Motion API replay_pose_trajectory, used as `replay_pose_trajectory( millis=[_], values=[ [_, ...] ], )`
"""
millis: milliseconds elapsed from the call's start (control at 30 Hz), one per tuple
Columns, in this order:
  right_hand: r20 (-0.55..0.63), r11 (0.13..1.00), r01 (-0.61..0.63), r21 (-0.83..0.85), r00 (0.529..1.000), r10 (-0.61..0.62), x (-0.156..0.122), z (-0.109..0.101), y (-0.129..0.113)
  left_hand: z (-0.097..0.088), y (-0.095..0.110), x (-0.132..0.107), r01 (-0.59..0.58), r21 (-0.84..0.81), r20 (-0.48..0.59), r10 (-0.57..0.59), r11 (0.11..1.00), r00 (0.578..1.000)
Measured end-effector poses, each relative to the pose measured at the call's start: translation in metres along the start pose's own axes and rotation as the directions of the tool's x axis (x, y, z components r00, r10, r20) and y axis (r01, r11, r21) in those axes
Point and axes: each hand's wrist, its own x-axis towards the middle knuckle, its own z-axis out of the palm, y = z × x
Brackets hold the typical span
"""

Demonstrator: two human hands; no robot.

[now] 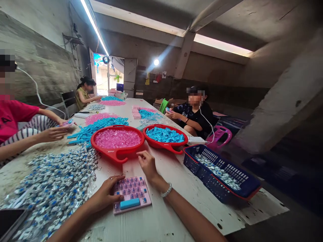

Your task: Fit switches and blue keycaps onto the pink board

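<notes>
A small pink keyboard (132, 195) lies on the table in front of me, with rows of see-through pink keycaps and one long blue key near its front edge. My left hand (107, 193) grips its left side, thumb at the front and fingers at the far corner. Beyond the keyboard, my right hand (148, 165) is raised with bent fingers drawn together; anything between the fingertips is too small to make out. Just ahead of it stands a red basin (118, 155) full of pink keycaps. Beside that, another red basin (169, 146) holds long blue keys.
A heap of white-and-blue switches (58, 181) spreads across the left, near a dark phone-like device (11, 222). On the right stands a blue basket (209, 178) of similar parts. Loose blue keys (101, 129) lie behind the basins. Several people sit around the table (171, 222).
</notes>
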Motion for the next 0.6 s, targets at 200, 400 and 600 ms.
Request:
replay_pose_trajectory(
  millis=[200, 400, 600],
  values=[
    [0.257, 0.973, -0.052, -0.225, 0.96, 0.111, 0.108, 0.025, -0.016, 0.0, 0.002, 0.0, 0.028, 0.033, 0.005, -0.028, 0.999, 1.0],
    [0.484, 0.918, -0.066, -0.391, 0.834, 0.266, 0.144, 0.061, -0.007, -0.001, 0.006, 0.001, 0.03, 0.074, 0.02, -0.031, 0.997, 0.999],
    [0.232, 0.812, -0.161, -0.562, 0.911, 0.341, 0.158, 0.007, 0.026, -0.003, 0.009, 0.001, 0.044, 0.048, 0.029, -0.046, 0.998, 0.999]
  ],
)
